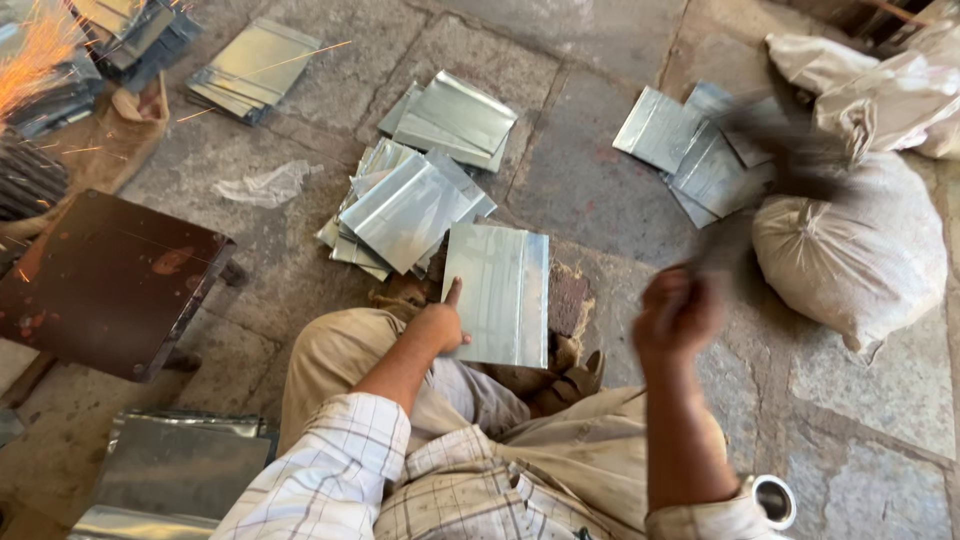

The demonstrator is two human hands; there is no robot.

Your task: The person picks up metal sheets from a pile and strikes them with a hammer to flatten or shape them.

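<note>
Landmark: the flat, bright rectangular sheet-metal piece [497, 295] lying on a low block directly ahead of the seated person's knees.

Left hand [441, 325]: rests on the near left edge of that sheet, fingers loosely spread and pressing down, one finger extended onto the metal. It pins the sheet and does not grip it.

Right hand [677, 312]: raised to the right of the sheet, fist clenched round the handle of a dark hammer-like tool [770, 170]. The tool is motion-blurred; its head cannot be made out.

Handling, as a judgement: the sheet looks thin, stiff and light, smooth enough to slide on the block, with edges likely sharp. Hold is best taken flat on the face or along a folded edge, not by a raw corner.

Surroundings: a loose pile of similar shiny sheets [410, 205] lies just beyond the sheet; another pile [695, 150] sits beyond and to its right, beside a pale stuffed sack [860, 255]. A dark rusty metal plate [105, 280] stands well to the left. Sparks [35, 55] fly far beyond-left.

Not determinable: the block under the sheet is mostly covered; the source of the sparks is cut off; a round metal object [773, 500] at the near right is partly out of frame.
</note>
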